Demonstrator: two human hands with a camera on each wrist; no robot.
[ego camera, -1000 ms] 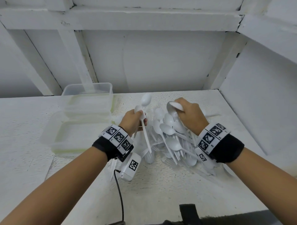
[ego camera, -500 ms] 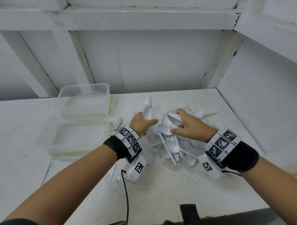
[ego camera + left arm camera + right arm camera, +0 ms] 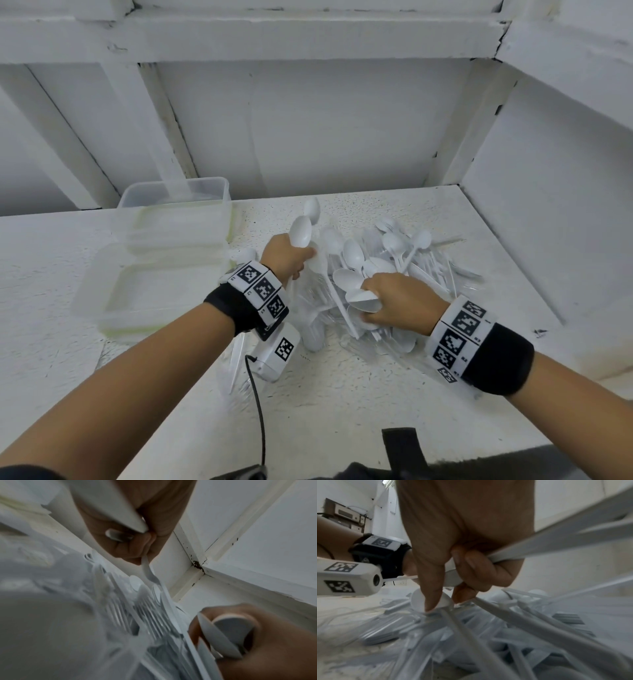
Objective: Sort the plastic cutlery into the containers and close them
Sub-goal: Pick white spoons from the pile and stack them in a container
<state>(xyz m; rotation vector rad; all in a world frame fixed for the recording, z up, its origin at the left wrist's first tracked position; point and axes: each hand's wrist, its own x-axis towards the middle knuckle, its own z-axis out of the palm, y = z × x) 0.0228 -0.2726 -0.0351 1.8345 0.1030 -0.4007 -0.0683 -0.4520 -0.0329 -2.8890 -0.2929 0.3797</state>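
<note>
A heap of white plastic cutlery [image 3: 387, 270], spoons and forks mixed, lies on the white table [image 3: 342, 394]. My left hand [image 3: 286, 255] grips white spoons [image 3: 301, 231] whose bowls stick up at the heap's left side; in the left wrist view the left hand [image 3: 133, 536] is curled round their handles. My right hand [image 3: 394, 301] sits on the heap's near side, fingers curled round other spoons [image 3: 363, 299]. In the right wrist view the right hand [image 3: 464, 566] clasps spoon handles [image 3: 556, 539] while its forefinger touches the heap [image 3: 488, 635]. Two clear containers [image 3: 154, 260] stand open at the left.
White walls close the table at the back and right. A white wrist camera [image 3: 277, 353] with a black cable [image 3: 258, 404] hangs under my left wrist. A black strap [image 3: 404, 448] lies at the table's near edge. A few loose forks [image 3: 238, 359] lie near the left forearm.
My right hand has drawn back from the heap's top towards me and lowered onto its near side, still holding spoons. My left hand kept its spoons and shifted slightly forward.
</note>
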